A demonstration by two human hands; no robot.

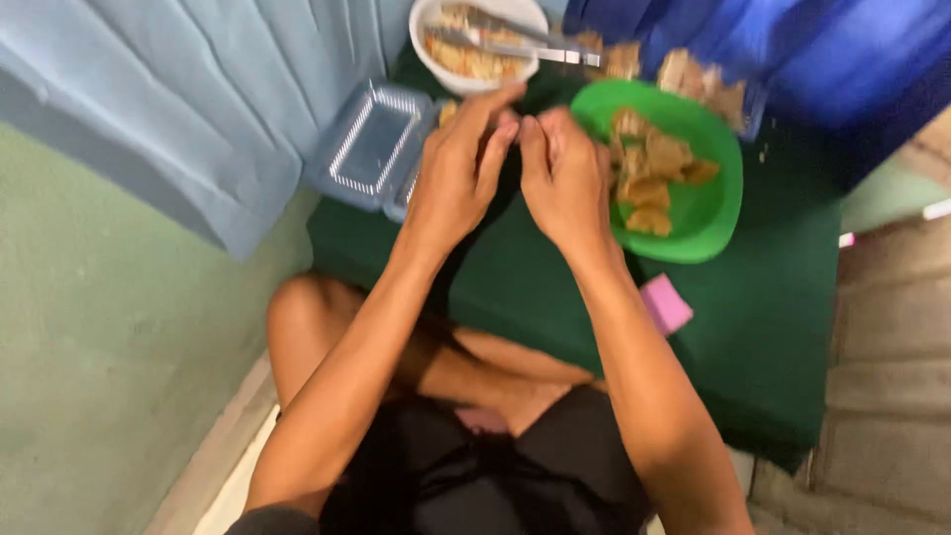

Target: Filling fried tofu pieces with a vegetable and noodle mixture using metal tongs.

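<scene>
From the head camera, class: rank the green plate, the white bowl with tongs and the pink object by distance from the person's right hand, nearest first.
1. Green plate: beside the right hand, on its right, at the knuckles.
2. Pink object: nearer the person, on the green cloth by the right forearm.
3. White bowl: at the table's far edge, up and left, with metal tongs lying in it.

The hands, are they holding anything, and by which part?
Cannot be told: the left hand and right hand meet fingertip to fingertip, backs to the camera, hiding anything between.
</scene>
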